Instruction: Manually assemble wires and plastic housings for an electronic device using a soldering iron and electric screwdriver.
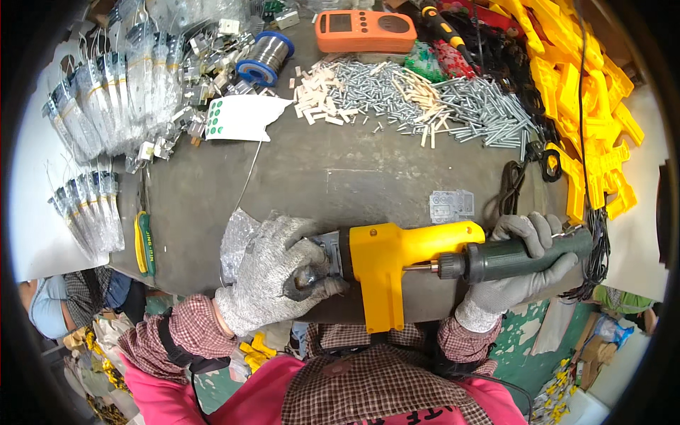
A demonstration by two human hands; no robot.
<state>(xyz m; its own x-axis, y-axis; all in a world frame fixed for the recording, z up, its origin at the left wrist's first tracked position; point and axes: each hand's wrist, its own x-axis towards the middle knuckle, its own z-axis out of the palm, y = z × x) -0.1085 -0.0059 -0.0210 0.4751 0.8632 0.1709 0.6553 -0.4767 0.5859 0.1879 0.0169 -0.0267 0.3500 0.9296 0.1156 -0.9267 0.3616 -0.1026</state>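
My left hand (278, 273), in a grey knit glove, is closed around the dark, partly hidden end of a yellow plastic tool housing (382, 265). The housing lies sideways, with a flat leg pointing toward my body. Clear plastic film (239, 237) shows beside the left glove. My right hand (524, 265), gloved too, wraps a dark green electric screwdriver (528, 256) held level. Its thin bit points left and reaches the housing's side under the yellow arm; a screw at the tip cannot be made out.
Screws (382, 88) and pale small pegs (319, 92) lie in a heap at the back. Yellow housings (574, 92) pile up at right beside black cables (511, 185). Bagged parts (113, 92), a solder spool (266, 58), an orange meter (365, 32) and green-yellow pliers (144, 241) surround the work area.
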